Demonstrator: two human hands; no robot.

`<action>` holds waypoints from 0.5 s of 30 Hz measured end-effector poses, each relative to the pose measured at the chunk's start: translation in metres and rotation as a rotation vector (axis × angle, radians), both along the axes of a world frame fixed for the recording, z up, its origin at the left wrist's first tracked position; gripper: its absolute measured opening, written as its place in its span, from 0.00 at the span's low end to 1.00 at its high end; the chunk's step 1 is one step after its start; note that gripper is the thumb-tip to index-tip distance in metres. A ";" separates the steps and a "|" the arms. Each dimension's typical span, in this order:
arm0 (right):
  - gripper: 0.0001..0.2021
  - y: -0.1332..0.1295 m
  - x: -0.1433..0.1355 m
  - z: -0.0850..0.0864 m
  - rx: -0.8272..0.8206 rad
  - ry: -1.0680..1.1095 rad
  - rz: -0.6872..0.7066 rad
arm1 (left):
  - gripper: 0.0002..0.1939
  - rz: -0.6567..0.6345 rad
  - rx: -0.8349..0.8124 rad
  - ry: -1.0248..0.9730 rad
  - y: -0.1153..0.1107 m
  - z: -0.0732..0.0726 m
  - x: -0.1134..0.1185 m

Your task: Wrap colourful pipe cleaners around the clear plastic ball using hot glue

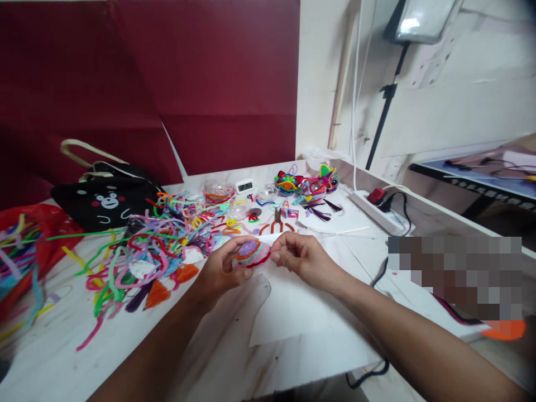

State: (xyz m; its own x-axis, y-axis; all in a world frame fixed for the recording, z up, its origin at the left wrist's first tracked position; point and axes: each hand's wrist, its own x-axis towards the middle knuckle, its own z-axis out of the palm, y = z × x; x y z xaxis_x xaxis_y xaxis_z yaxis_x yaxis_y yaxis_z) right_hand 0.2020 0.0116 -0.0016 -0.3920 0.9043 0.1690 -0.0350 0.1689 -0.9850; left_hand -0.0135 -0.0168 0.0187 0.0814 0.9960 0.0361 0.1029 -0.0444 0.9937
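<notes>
My left hand (226,267) is wrapped around a small dome (251,252) covered in coiled pipe cleaners. Bands of purple, orange, blue and pink run round it, with red along its lower edge. At its right side, my right hand (299,257) pinches the end of the red pipe cleaner (264,260) between thumb and forefinger. Both hands are just above a white paper sheet (310,312). Orange-handled pliers (277,223) lie on the table behind them.
A pile of loose pipe cleaners (129,251) and orange tassels (159,293) spreads to the left, near a black bag (104,195). Finished-looking colourful pieces (316,184) stand at the back. A power strip (377,212) lies along the right edge.
</notes>
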 end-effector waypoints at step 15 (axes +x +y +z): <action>0.27 -0.002 0.003 0.013 -0.194 0.074 0.040 | 0.31 -0.181 -0.084 -0.074 0.010 -0.014 -0.015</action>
State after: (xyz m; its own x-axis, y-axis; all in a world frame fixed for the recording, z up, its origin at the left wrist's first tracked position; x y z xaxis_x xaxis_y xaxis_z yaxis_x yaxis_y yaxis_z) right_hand 0.2047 0.0098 0.0118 -0.4214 0.9066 0.0233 -0.1114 -0.0262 -0.9934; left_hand -0.0289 -0.0071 0.0051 0.2594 0.9652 -0.0337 0.0270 0.0277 0.9993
